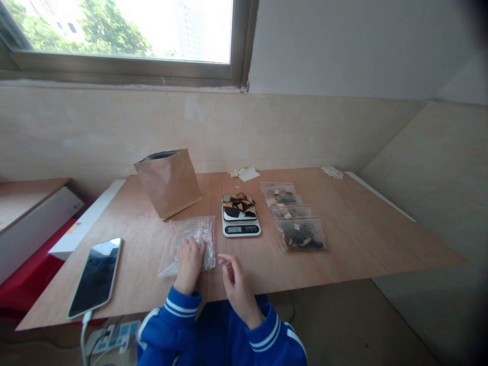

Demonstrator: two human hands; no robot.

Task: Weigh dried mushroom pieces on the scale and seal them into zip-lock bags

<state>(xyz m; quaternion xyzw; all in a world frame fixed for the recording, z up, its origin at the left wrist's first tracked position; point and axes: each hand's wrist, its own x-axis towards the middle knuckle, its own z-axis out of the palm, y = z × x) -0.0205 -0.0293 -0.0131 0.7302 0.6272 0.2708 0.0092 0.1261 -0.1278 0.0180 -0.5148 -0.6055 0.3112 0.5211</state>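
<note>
My left hand (189, 265) lies on a flat, clear zip bag (203, 240) near the table's front edge, its fingers closed over the plastic. My right hand (237, 290) is raised just to the right of that bag, fingers loosely apart and holding nothing. Ahead of it stands a digital kitchen scale (241, 227) with dark and tan dried slices (238, 206) heaped on its plate. Several filled zip bags lie in a row to the right, the nearest of dark dried pieces (301, 235). A brown paper bag (168, 184) stands open at the left.
A smartphone (95, 271) lies at the left on the wooden table (362, 244), with a white cable running off the front edge to a power strip (114, 336). White paper scraps (244, 174) lie by the wall, below a window.
</note>
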